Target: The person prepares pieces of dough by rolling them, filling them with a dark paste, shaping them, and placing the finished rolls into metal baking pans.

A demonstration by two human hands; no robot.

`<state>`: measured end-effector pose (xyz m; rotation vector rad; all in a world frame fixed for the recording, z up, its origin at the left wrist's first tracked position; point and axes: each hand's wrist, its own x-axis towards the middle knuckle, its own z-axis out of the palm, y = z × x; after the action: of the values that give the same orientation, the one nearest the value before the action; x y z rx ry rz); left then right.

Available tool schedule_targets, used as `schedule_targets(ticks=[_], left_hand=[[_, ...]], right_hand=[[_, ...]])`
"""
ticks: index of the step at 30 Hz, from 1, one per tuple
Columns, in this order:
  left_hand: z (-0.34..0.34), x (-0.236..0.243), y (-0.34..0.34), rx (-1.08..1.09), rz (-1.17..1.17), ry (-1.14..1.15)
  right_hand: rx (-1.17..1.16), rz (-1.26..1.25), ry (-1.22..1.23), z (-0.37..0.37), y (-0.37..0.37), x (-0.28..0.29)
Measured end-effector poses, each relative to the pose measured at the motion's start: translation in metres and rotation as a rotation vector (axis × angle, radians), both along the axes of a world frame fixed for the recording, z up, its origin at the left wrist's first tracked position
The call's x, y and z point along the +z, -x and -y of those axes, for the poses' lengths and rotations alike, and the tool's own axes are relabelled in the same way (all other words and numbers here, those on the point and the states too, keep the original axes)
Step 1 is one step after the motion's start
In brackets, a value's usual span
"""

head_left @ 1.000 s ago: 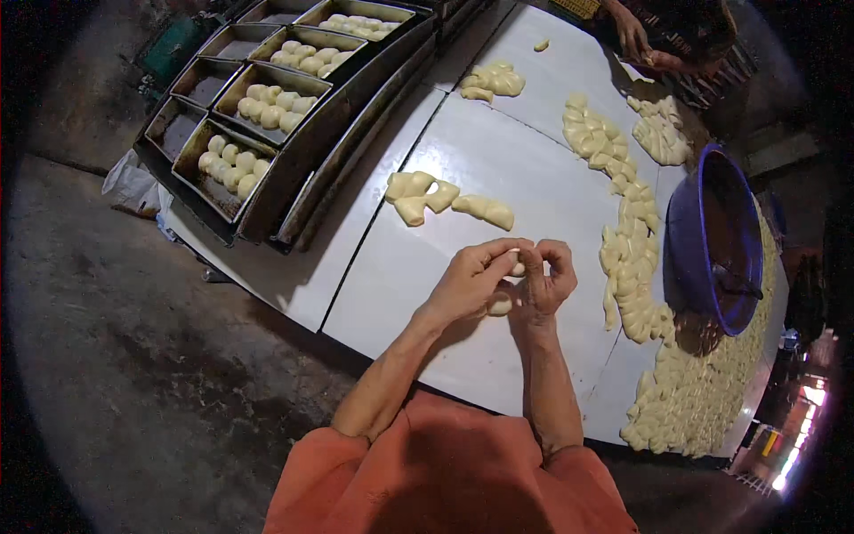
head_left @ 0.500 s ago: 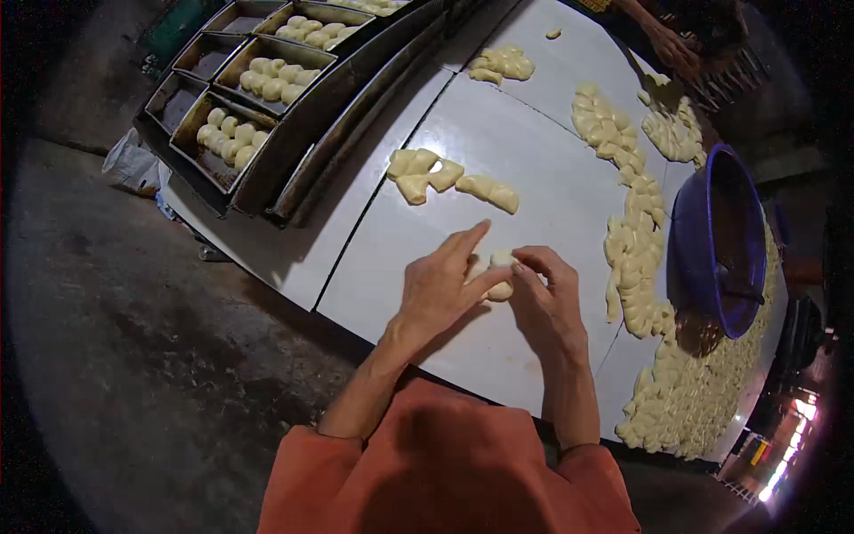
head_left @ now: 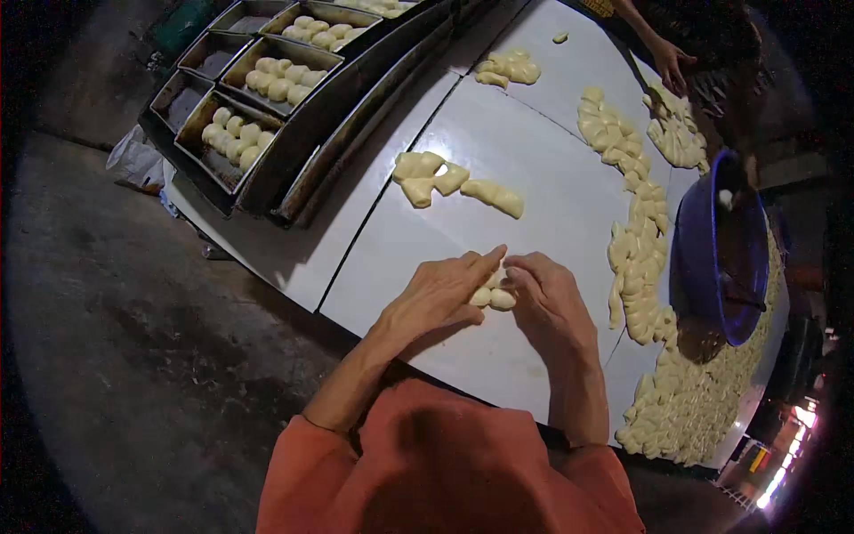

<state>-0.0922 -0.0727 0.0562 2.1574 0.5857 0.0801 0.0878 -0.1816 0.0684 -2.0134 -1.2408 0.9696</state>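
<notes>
1. Holding the bare left hand [head_left: 436, 289] half-spread, thumb apart from fingers, at the left of small, smooth, pale-cream dough balls [head_left: 503, 300].
2. Curving the bare right hand [head_left: 551, 289] around their right side; cannot tell whether gripping.
3. Lying between both hands, near the close edge of the smooth white table [head_left: 391, 254].
4. Beyond: an elongated pale-yellow dough strip [head_left: 494, 198].
5. Rightward: a deep purple plastic basin [head_left: 696, 245].
6. Upper left: dark rectangular metal pans [head_left: 213, 167].

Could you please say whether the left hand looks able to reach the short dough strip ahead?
Probably yes: nothing visible blocks the way from the left hand to the short dough strip across the table.
</notes>
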Motion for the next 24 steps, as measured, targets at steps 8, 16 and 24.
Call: schedule_targets(ticks=[8,16,24], left_hand=[[-0.060,-0.033,-0.049,0.213,0.267,-0.408],[-0.083,-0.072,-0.078,0.140,0.324,-0.503],[-0.051,-0.054,-0.082,0.383,0.346,-0.507]], right_hand=[[-0.049,0.394,-0.477,-0.078,-0.022,-0.048],[-0.487,-0.596,-0.224,-0.060,-0.049,-0.042],[-0.552,-0.299,-0.561,0.002,-0.038,-0.013]])
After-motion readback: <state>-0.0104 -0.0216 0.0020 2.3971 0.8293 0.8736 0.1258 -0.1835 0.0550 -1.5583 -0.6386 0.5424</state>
